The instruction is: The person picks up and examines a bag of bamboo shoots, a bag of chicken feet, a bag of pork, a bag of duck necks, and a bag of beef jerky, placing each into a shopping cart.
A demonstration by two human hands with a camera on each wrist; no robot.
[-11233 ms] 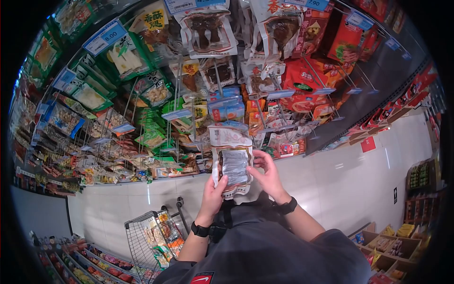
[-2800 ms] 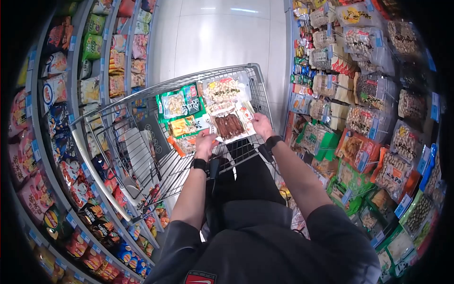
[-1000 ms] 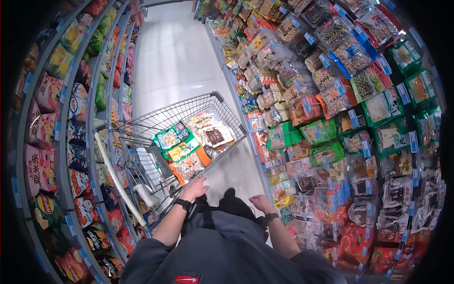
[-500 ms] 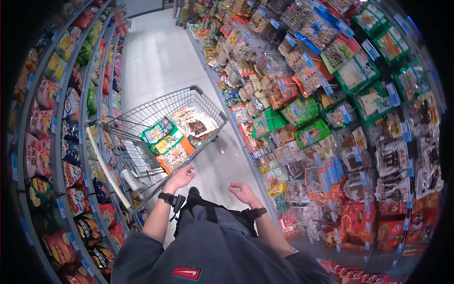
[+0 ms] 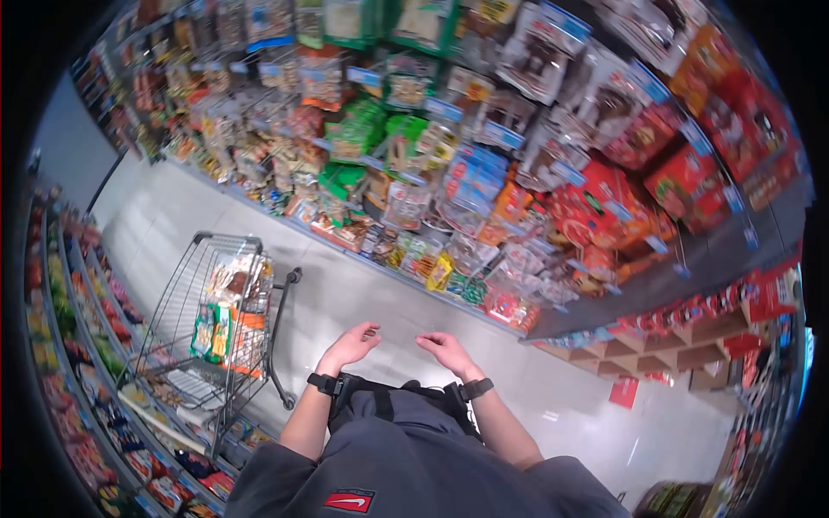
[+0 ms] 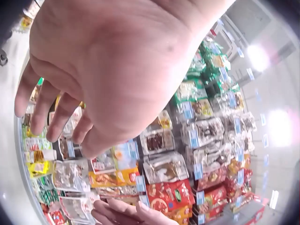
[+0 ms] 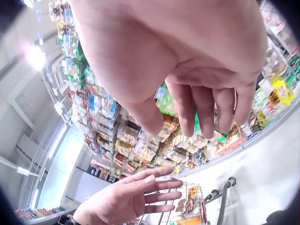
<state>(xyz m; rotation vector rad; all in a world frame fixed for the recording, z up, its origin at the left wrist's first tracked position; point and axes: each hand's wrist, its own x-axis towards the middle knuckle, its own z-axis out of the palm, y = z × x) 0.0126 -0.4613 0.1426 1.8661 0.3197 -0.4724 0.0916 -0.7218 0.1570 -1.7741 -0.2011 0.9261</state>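
Grey wire forms the shopping cart (image 5: 202, 236), which stands near the left hand (image 5: 350, 344) yet apart from it. Inside, a pale pack (image 5: 228, 281) with brown contents lies toward the front edge, away from the white handle (image 5: 162, 423); a green pack (image 5: 200, 331) lies farther back, and an orange pack (image 5: 249, 320) beside it, along the edge nearest the left hand. Both the left hand and the right hand (image 5: 446, 350) are free, fingers loosely extended, with space between them. Ahead, bagged snacks (image 5: 354, 129) crowd the display rack (image 5: 587, 309); a yellow packet (image 5: 439, 272) sits near its lower edge, red bags (image 5: 596, 203) toward its right end.
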